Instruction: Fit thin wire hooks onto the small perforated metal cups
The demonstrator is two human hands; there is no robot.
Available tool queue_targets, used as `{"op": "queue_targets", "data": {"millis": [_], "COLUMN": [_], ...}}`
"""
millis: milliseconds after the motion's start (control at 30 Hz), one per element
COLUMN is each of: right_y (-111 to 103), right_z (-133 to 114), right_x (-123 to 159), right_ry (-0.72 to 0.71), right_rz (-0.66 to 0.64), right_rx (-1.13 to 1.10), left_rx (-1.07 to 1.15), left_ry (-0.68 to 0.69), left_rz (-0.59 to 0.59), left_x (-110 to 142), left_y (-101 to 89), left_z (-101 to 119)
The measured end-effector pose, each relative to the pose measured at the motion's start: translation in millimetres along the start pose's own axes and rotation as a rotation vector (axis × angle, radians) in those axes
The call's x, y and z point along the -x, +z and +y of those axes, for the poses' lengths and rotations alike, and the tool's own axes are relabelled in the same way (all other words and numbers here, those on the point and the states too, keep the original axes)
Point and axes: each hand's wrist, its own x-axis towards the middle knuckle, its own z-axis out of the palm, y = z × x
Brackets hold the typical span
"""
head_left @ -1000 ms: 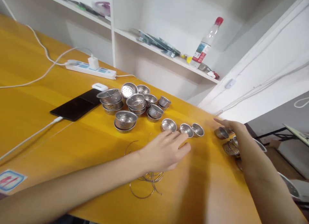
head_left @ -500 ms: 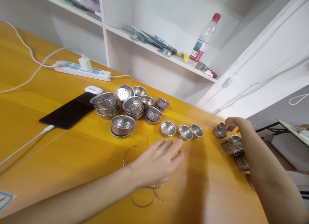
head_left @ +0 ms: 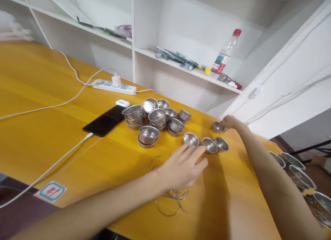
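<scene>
My left hand (head_left: 184, 166) hovers palm down with fingers loosely spread and nothing visible in them. Its fingertips are close to a small perforated metal cup (head_left: 190, 139) and a neighbouring cup (head_left: 209, 145); whether they touch is unclear. A third cup (head_left: 221, 144) stands beside that one. Farther back on the right, my right hand (head_left: 229, 122) has its fingers closed on the edge of another perforated metal cup (head_left: 216, 127), low over the table. Under and in front of my left hand lie thin bent wire rings (head_left: 169, 214), partly hidden by it.
Several cups, many stacked, form a cluster (head_left: 148, 134) at centre-left. More cups (head_left: 301, 176) sit at the right edge beside my forearm. A phone (head_left: 104, 121) on a cable, a white earphone case (head_left: 122, 103) and a power strip (head_left: 115, 86) lie left. Shelves behind hold a bottle (head_left: 223, 57).
My right hand has moved left with the perforated cup, away from the cups at the right edge. My left hand stays near the same cups. The view has swung somewhat.
</scene>
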Motion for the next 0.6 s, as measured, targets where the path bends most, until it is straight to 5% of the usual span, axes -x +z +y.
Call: {"op": "queue_targets", "data": {"millis": [100, 300, 467, 600], "right_y": [-0.8, 1.2, 6.9, 25.5], "right_z": [-47.4, -103.7, -101.0, -82.1], "right_x": [-1.6, 26.0, 65.6, 98.5], "right_ry": [0.007, 0.050, 0.038, -0.087], "right_rz": [-0.163, -0.125, -0.024, 0.333], "right_rx": [-0.106, -0.229, -0.236, -0.391], "left_rx": [-0.005, 0.003, 0.034, 0.026], "left_ry": [-0.053, -0.179, -0.246, -0.276], "left_rz": [-0.022, -0.099, -0.160, -0.188], "left_x": [0.3, -4.0, -9.4, -21.9], "left_y": [0.7, 4.5, 11.5, 23.7], "left_z": [-5.3, -20.7, -26.5, -21.2]}}
